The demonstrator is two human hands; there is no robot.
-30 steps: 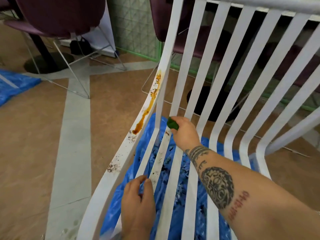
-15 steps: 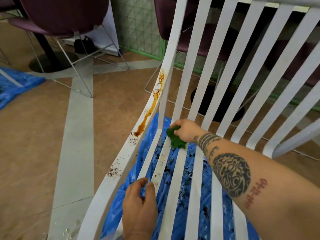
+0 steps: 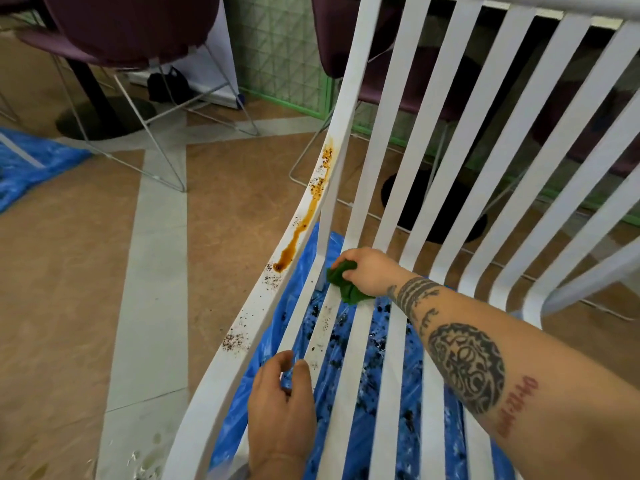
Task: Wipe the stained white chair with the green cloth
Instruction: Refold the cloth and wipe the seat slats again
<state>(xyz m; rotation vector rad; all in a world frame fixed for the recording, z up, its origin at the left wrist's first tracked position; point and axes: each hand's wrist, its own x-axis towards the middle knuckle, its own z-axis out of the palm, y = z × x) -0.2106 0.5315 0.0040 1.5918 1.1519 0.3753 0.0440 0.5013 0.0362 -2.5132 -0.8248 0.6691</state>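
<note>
The white slatted chair (image 3: 426, 140) fills the right of the view. An orange-brown stain (image 3: 304, 223) runs down its left edge rail, with dark specks lower on that rail and on the seat slats. My right hand (image 3: 370, 270) is shut on the crumpled green cloth (image 3: 346, 284), pressing it on a seat slat where the seat bends up into the back. My left hand (image 3: 280, 414) grips a slat near the seat's front, fingers curled around it.
A blue plastic sheet (image 3: 349, 386) speckled with dark debris lies under the chair. Dark purple chairs on wire legs (image 3: 131, 39) and a round black table base (image 3: 104, 116) stand behind. More blue sheet (image 3: 27, 164) lies far left. Wet spots mark the floor (image 3: 149, 459).
My right hand with the green cloth has slid down the slat toward the seat, and more of the cloth shows. My left hand has kept its hold.
</note>
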